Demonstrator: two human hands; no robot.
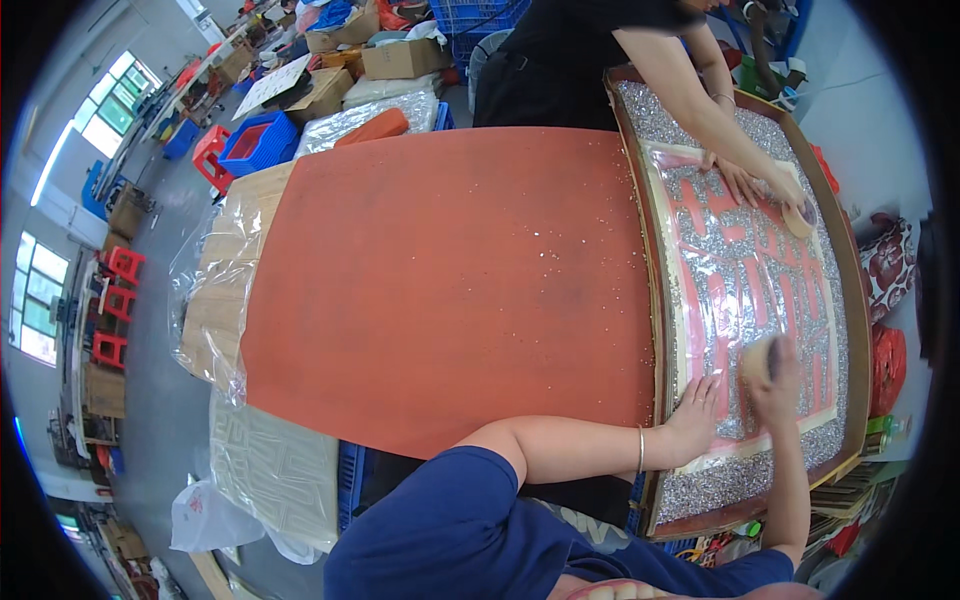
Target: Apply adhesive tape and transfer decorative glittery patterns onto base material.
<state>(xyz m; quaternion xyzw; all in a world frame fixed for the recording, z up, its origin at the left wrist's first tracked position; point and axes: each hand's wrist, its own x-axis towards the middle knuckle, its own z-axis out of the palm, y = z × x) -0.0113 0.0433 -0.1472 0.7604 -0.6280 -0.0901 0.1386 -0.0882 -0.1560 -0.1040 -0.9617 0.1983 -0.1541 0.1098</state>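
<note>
Head view: left hand flat, fingers spread, pressing the near edge of the red-patterned sheet in the wooden tray of silver glitter, at the counter's right. Right hand clenched around a round tan pad on the sheet. Far side, another person's hands rub the sheet. Orange board lies left.

brown cardboard boxes beyond the table's far end, white sign board left of them
</note>
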